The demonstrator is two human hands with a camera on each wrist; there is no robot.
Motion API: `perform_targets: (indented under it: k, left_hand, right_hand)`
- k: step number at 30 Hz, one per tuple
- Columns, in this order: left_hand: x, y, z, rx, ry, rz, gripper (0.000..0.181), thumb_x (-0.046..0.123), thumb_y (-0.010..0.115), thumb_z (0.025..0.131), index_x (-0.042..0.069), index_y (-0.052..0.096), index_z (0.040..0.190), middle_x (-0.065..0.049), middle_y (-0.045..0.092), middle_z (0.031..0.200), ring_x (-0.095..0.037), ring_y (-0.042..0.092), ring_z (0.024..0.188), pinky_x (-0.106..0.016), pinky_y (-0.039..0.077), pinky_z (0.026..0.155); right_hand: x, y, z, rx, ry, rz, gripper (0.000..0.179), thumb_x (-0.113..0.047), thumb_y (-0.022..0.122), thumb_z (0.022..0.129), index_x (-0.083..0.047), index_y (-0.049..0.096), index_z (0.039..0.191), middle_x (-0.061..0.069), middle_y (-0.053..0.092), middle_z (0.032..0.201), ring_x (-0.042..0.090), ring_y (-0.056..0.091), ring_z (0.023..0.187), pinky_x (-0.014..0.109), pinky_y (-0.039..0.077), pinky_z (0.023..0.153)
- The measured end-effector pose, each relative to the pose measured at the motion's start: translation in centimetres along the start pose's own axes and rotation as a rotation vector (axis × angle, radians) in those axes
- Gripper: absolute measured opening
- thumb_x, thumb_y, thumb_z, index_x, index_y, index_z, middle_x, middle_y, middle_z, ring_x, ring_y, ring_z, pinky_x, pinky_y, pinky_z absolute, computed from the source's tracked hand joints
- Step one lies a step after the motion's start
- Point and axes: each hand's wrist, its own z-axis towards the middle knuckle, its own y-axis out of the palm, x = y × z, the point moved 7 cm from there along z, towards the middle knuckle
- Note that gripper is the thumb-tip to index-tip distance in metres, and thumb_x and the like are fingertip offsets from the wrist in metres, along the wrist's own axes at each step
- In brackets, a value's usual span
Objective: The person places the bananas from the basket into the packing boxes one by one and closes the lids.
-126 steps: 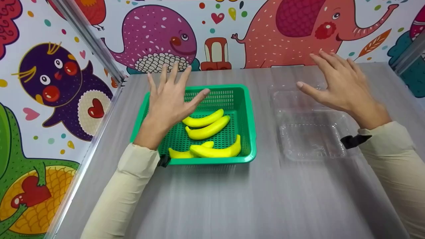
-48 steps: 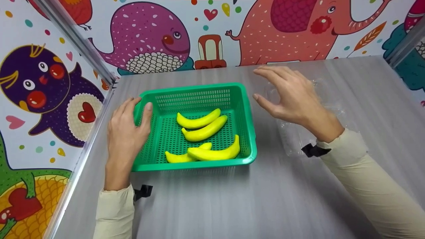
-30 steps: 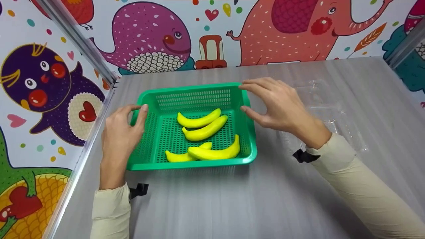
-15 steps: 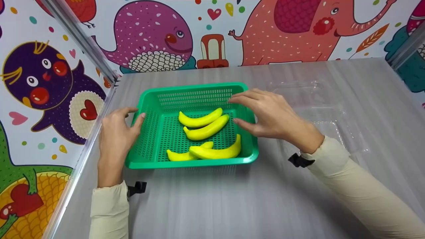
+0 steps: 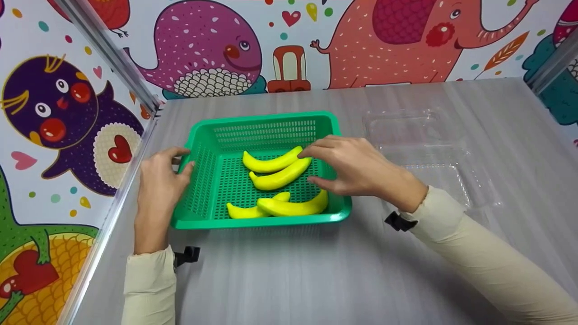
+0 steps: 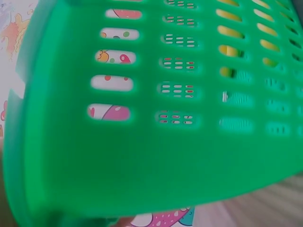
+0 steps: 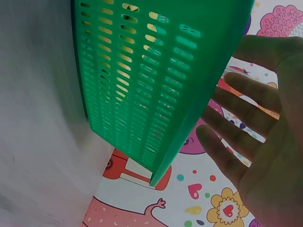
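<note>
A green plastic basket [image 5: 259,225] stands on the table, its perforated wall filling much of both wrist views. Several yellow bananas lie inside: two side by side, including one banana [image 5: 277,178] near the middle, and another banana [image 5: 293,207] crossing one at the front. My left hand [image 5: 158,194] holds the basket's left rim, thumb at the top of the rim and fingers beside it. Over the right rim reaches my right hand [image 5: 352,167], fingers spread apart from the thumb with nothing between them; its fingertips overlap the ends of the two middle bananas in the head view.
A clear plastic clamshell box [image 5: 433,176] lies unfolded on the table [image 5: 289,280] to the right of the basket, partly behind the right forearm. Printed cartoon walls [image 5: 289,27] rise at the back and left, with a metal corner post [image 5: 108,54].
My left hand has moved from above the basket to its left rim. My right hand has moved left and down from over the clear box to inside the basket's right side. The bananas lie as before.
</note>
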Motion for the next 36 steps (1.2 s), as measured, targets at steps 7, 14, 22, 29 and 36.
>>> perform_targets:
  k: [7, 14, 22, 29, 36]
  left_hand:
    - [-0.1, 0.0, -0.1, -0.014, -0.022, -0.009, 0.030, 0.005, 0.076, 0.099, -0.003, 0.076, 0.127, -0.030, 0.077, 0.120, -0.046, 0.076, 0.107, -0.061, 0.062, 0.091]
    - [-0.1, 0.0, 0.0, -0.005, -0.017, -0.014, 0.029, 0.004, 0.076, 0.098, -0.003, 0.077, 0.126, -0.030, 0.078, 0.117, -0.046, 0.077, 0.105, -0.060, 0.062, 0.090]
    - [-0.2, 0.0, 0.0, -0.020, -0.030, -0.015, 0.030, 0.005, 0.076, 0.099, -0.002, 0.077, 0.128, -0.029, 0.078, 0.118, -0.046, 0.077, 0.107, -0.060, 0.062, 0.092]
    - [-0.1, 0.0, 0.1, -0.015, -0.017, -0.021, 0.029, 0.004, 0.076, 0.098, -0.002, 0.077, 0.127, -0.029, 0.078, 0.116, -0.045, 0.076, 0.106, -0.060, 0.062, 0.090]
    - [-0.3, 0.1, 0.0, -0.024, -0.045, -0.021, 0.030, 0.006, 0.076, 0.099, -0.001, 0.077, 0.129, -0.029, 0.078, 0.117, -0.045, 0.076, 0.106, -0.059, 0.062, 0.090]
  right_hand:
    - [-0.6, 1.1, 0.6, -0.107, -0.014, 0.027, 0.050, -0.045, 0.080, 0.095, -0.020, 0.075, 0.138, 0.003, 0.077, 0.136, 0.026, 0.075, 0.120, 0.037, 0.064, 0.066]
    - [-1.5, 2.3, 0.9, -0.176, -0.034, 0.061, 0.048, -0.041, 0.083, 0.094, -0.022, 0.075, 0.137, 0.000, 0.076, 0.138, 0.022, 0.073, 0.121, 0.039, 0.064, 0.069]
    - [-2.4, 3.7, 1.6, -0.247, -0.053, 0.086, 0.052, -0.042, 0.082, 0.094, -0.023, 0.073, 0.142, -0.003, 0.075, 0.140, 0.020, 0.075, 0.111, 0.033, 0.060, 0.067]
    - [-2.8, 4.5, 1.8, -0.306, -0.052, 0.082, 0.051, -0.044, 0.083, 0.094, -0.023, 0.074, 0.140, -0.003, 0.077, 0.136, 0.020, 0.076, 0.103, 0.032, 0.057, 0.063]
    - [-2.9, 5.5, 1.9, -0.364, -0.055, 0.087, 0.048, -0.045, 0.083, 0.095, -0.022, 0.075, 0.136, -0.002, 0.079, 0.130, 0.019, 0.073, 0.102, 0.032, 0.054, 0.063]
